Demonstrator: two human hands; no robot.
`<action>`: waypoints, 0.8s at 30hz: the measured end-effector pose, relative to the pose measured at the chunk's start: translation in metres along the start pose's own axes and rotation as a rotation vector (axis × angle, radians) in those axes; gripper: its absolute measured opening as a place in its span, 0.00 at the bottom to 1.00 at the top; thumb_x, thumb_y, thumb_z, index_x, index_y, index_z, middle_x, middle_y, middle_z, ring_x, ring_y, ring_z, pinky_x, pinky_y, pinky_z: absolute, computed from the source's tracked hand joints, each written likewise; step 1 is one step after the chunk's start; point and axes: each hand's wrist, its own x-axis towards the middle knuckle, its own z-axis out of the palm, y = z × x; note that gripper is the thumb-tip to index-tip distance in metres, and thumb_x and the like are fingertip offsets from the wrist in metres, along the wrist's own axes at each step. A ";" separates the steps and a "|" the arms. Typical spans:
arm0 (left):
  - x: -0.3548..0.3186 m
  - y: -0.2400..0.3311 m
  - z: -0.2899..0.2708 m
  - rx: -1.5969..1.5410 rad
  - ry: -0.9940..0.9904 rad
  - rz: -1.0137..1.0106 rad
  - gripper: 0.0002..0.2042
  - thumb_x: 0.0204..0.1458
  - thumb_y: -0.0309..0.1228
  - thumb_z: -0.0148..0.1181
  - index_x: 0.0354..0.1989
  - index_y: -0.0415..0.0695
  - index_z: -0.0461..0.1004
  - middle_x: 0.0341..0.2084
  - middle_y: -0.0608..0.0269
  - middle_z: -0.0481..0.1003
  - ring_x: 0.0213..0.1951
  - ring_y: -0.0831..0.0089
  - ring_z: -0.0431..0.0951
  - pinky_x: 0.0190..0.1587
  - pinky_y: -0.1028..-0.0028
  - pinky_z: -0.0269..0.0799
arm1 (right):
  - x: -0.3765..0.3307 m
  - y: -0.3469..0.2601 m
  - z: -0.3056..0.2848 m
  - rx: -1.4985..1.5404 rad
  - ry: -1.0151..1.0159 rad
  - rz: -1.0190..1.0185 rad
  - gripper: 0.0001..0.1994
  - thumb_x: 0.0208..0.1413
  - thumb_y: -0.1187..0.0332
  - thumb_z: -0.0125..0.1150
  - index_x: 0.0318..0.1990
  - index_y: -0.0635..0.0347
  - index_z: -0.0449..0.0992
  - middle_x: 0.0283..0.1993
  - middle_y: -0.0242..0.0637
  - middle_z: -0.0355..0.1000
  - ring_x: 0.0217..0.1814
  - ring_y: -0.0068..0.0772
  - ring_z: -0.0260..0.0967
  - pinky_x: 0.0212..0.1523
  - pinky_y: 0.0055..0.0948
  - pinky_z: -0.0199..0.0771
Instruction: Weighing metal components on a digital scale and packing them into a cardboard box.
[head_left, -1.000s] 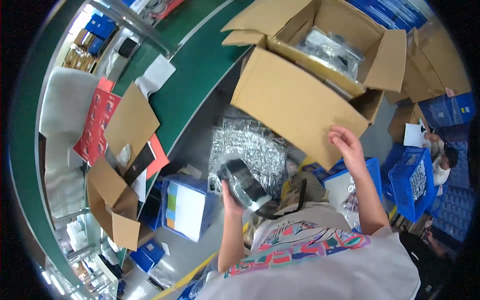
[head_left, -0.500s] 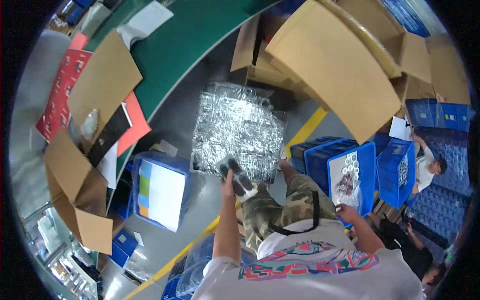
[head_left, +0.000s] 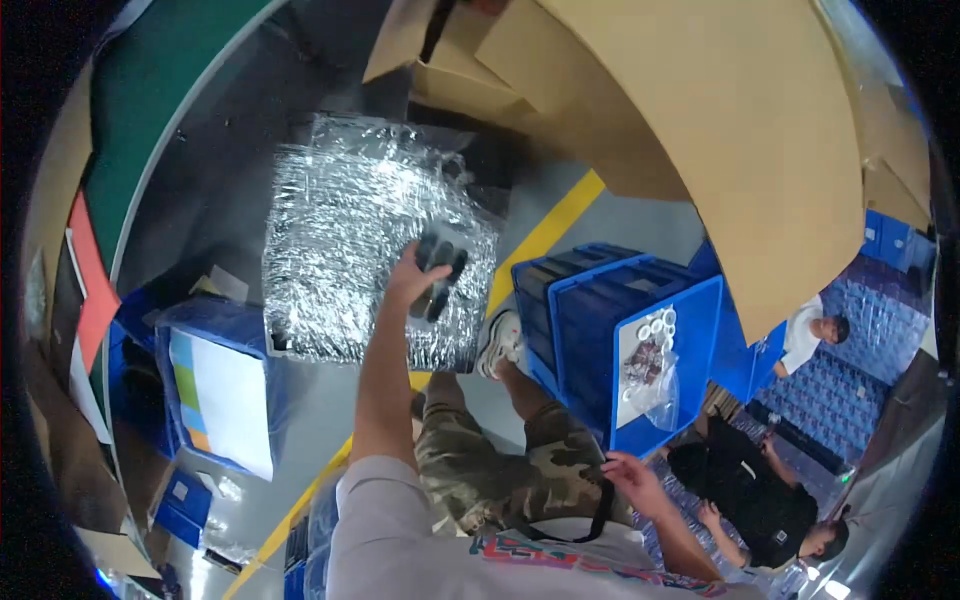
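Observation:
My left hand (head_left: 406, 278) is closed on a clear plastic pack of black cylinders (head_left: 436, 275). It hangs over a large square stack wrapped in shiny, silvery film (head_left: 340, 240); whether the pack touches the film I cannot tell. My right hand (head_left: 637, 484) has loosely bent fingers, with nothing visible in them. It is by the lower corner of a blue bin (head_left: 668, 290), near a black strap (head_left: 598, 520). Inside the bin are white rings (head_left: 656, 326) and a clear bag of dark reddish pieces (head_left: 650, 362).
Big cardboard flaps (head_left: 740, 120) reach over the upper right. At the left stand a green-topped table (head_left: 170, 75) and a blue crate with white sheets (head_left: 230, 390). A yellow floor line (head_left: 550, 225) passes the stack. People in black (head_left: 755, 490) and white (head_left: 800, 340) are at the right.
The view has shifted, and the stack now appears farther left. My left hand has carried the pack from the stack's near edge to over its right part. My right hand has come away from the bin's rim.

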 end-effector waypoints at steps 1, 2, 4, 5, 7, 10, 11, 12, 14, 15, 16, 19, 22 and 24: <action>0.012 -0.026 -0.005 -0.201 -0.056 0.065 0.45 0.32 0.47 0.72 0.59 0.39 0.57 0.45 0.47 0.72 0.48 0.58 0.72 0.50 0.66 0.67 | -0.004 0.011 -0.002 0.037 0.038 0.010 0.18 0.56 0.71 0.55 0.55 0.55 0.65 0.44 0.33 0.71 0.42 0.23 0.68 0.44 0.24 0.68; 0.016 -0.031 0.002 -0.052 0.028 0.091 0.45 0.33 0.49 0.70 0.59 0.39 0.57 0.44 0.46 0.72 0.48 0.58 0.73 0.50 0.66 0.67 | -0.004 0.025 -0.010 0.074 0.095 0.021 0.18 0.56 0.70 0.55 0.55 0.55 0.66 0.43 0.32 0.71 0.42 0.24 0.68 0.44 0.25 0.69; 0.027 -0.048 0.007 0.209 0.166 0.137 0.42 0.36 0.51 0.68 0.58 0.40 0.59 0.43 0.44 0.72 0.46 0.56 0.73 0.49 0.64 0.68 | -0.002 0.073 -0.033 -0.002 0.109 0.017 0.17 0.56 0.69 0.55 0.54 0.56 0.66 0.43 0.33 0.71 0.42 0.25 0.68 0.44 0.25 0.69; 0.028 -0.043 0.011 0.309 0.203 0.161 0.41 0.37 0.51 0.66 0.58 0.40 0.60 0.42 0.43 0.72 0.45 0.55 0.74 0.47 0.64 0.68 | -0.001 0.096 -0.047 -0.098 0.155 0.024 0.17 0.56 0.68 0.55 0.54 0.57 0.67 0.43 0.34 0.72 0.43 0.25 0.68 0.43 0.26 0.69; -0.014 0.028 0.018 0.173 0.039 0.079 0.35 0.40 0.45 0.64 0.56 0.38 0.62 0.39 0.40 0.73 0.41 0.51 0.75 0.42 0.60 0.69 | -0.002 0.128 -0.078 -0.029 0.177 -0.050 0.18 0.56 0.66 0.56 0.54 0.57 0.67 0.42 0.36 0.73 0.43 0.26 0.69 0.44 0.27 0.69; -0.054 -0.002 -0.033 0.243 0.239 -0.022 0.32 0.44 0.38 0.60 0.55 0.30 0.60 0.42 0.38 0.72 0.44 0.52 0.74 0.46 0.67 0.69 | 0.029 0.121 -0.093 -0.257 0.161 -0.082 0.17 0.53 0.69 0.57 0.51 0.57 0.68 0.38 0.38 0.73 0.39 0.27 0.69 0.41 0.28 0.70; -0.070 0.013 -0.035 -0.038 0.243 0.115 0.30 0.46 0.36 0.58 0.55 0.31 0.61 0.46 0.42 0.71 0.46 0.57 0.73 0.48 0.69 0.68 | 0.031 0.121 -0.107 -0.202 0.169 -0.142 0.17 0.53 0.71 0.56 0.51 0.58 0.68 0.35 0.37 0.73 0.36 0.28 0.70 0.39 0.27 0.70; -0.083 0.022 -0.045 -0.046 0.430 0.224 0.26 0.48 0.35 0.57 0.54 0.33 0.63 0.47 0.47 0.70 0.47 0.64 0.72 0.49 0.72 0.67 | 0.041 0.126 -0.117 -0.070 0.155 -0.146 0.17 0.52 0.71 0.56 0.51 0.58 0.67 0.34 0.37 0.73 0.35 0.28 0.70 0.39 0.27 0.70; -0.117 0.119 -0.032 -0.347 0.524 0.334 0.19 0.50 0.29 0.55 0.51 0.36 0.67 0.44 0.56 0.72 0.46 0.71 0.71 0.49 0.74 0.67 | 0.055 0.142 -0.151 0.099 0.194 -0.174 0.18 0.51 0.72 0.56 0.51 0.58 0.67 0.34 0.36 0.73 0.34 0.27 0.70 0.38 0.26 0.70; -0.130 0.151 -0.044 -0.391 0.617 0.395 0.16 0.52 0.27 0.54 0.50 0.38 0.67 0.42 0.58 0.72 0.45 0.72 0.71 0.49 0.76 0.66 | 0.063 0.145 -0.163 0.164 0.253 -0.198 0.17 0.51 0.74 0.56 0.50 0.60 0.67 0.35 0.37 0.72 0.36 0.26 0.69 0.38 0.26 0.70; -0.153 0.198 -0.046 -0.441 0.675 0.449 0.15 0.53 0.27 0.54 0.49 0.37 0.68 0.42 0.58 0.72 0.45 0.73 0.71 0.49 0.76 0.66 | 0.070 0.148 -0.172 0.229 0.311 -0.208 0.17 0.50 0.75 0.56 0.50 0.62 0.67 0.37 0.38 0.72 0.37 0.25 0.69 0.38 0.25 0.70; -0.200 0.317 -0.061 -0.503 0.681 0.740 0.18 0.54 0.30 0.54 0.52 0.36 0.65 0.44 0.60 0.72 0.42 0.75 0.72 0.45 0.79 0.68 | 0.088 0.131 -0.204 0.394 0.357 -0.403 0.18 0.50 0.77 0.55 0.50 0.64 0.66 0.38 0.38 0.72 0.36 0.26 0.69 0.38 0.25 0.71; -0.226 0.426 -0.043 -0.549 0.511 0.850 0.22 0.54 0.31 0.53 0.56 0.36 0.61 0.49 0.54 0.69 0.47 0.70 0.72 0.50 0.77 0.66 | 0.076 0.060 -0.231 0.599 0.371 -0.485 0.19 0.50 0.75 0.55 0.52 0.65 0.65 0.37 0.37 0.71 0.36 0.25 0.69 0.38 0.24 0.70; -0.219 0.475 -0.038 -0.607 0.396 0.851 0.25 0.54 0.32 0.53 0.58 0.34 0.56 0.49 0.53 0.68 0.50 0.69 0.70 0.53 0.75 0.64 | 0.067 0.001 -0.252 0.679 0.408 -0.502 0.21 0.51 0.73 0.54 0.54 0.67 0.63 0.37 0.38 0.72 0.38 0.26 0.69 0.40 0.23 0.69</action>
